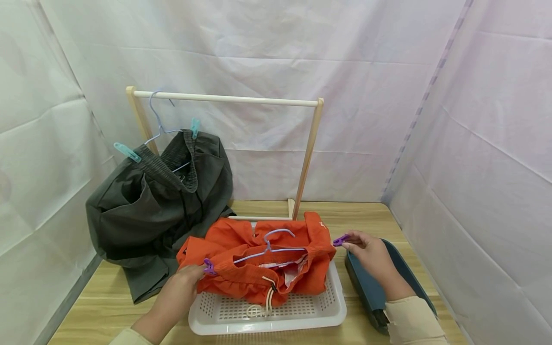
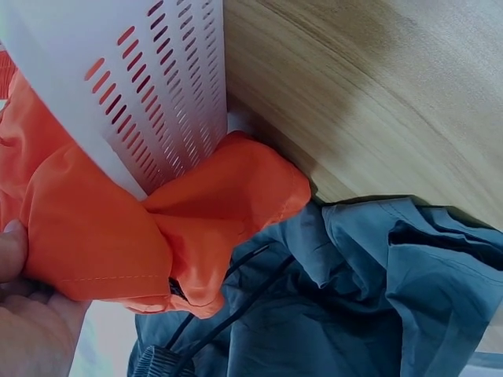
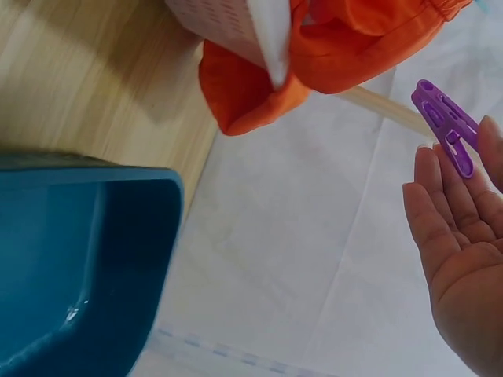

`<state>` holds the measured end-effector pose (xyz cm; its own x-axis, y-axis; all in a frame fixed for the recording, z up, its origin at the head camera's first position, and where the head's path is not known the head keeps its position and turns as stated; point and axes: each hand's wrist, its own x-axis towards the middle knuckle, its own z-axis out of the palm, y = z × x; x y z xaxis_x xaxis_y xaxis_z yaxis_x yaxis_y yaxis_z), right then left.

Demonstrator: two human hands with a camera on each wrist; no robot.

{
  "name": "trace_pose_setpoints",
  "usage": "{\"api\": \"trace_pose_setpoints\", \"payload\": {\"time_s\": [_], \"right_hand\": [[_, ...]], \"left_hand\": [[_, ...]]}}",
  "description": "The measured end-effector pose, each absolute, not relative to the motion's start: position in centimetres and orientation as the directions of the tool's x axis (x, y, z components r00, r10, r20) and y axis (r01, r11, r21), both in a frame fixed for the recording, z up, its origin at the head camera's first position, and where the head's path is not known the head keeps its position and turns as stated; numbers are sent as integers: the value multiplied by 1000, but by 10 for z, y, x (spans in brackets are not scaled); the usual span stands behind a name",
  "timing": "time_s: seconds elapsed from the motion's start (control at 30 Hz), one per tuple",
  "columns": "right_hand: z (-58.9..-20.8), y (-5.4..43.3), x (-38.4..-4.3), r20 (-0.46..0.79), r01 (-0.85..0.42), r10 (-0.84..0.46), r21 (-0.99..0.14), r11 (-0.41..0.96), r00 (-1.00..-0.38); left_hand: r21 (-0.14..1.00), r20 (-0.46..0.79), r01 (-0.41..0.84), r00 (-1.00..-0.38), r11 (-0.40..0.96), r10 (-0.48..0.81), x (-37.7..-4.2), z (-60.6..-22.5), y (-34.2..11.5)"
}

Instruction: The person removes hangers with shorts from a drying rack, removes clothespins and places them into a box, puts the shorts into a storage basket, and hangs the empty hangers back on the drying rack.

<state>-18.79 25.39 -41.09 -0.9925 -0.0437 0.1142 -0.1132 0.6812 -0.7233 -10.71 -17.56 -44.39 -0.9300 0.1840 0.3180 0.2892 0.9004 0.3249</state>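
Note:
A pair of orange shorts (image 1: 233, 282) with a drawstring lies bunched over a white perforated basket (image 1: 267, 326). A lilac hanger (image 1: 269, 250) sits inside the waistband. My left hand (image 1: 183, 285) pinches the orange fabric at the left side, right beside a purple clothespin (image 1: 209, 267) on the waistband. In the left wrist view, the thumb (image 2: 11, 250) presses on the cloth. My right hand (image 1: 372, 254) pinches another purple clothespin (image 3: 448, 126) between thumb and fingertips, close to the right end of the waistband.
Dark grey trousers (image 1: 172, 215) hang by light-blue clothespins (image 1: 127, 152) from a hanger on the wooden rack (image 1: 224, 98) at the back left. A dark blue bin (image 1: 366, 282) stands on the wooden table (image 1: 366, 213) beneath my right forearm. White cloth walls (image 1: 474, 143) surround the table.

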Motion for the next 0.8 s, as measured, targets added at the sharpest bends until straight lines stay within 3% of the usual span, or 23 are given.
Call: {"api": "trace_pose_setpoints", "payload": {"time_s": [0.8], "right_hand": [[-425, 282, -203, 23, -20, -6, -710, 704, -1000]], "left_hand": [[312, 358, 303, -915, 901, 184, -106, -447, -175]]}}
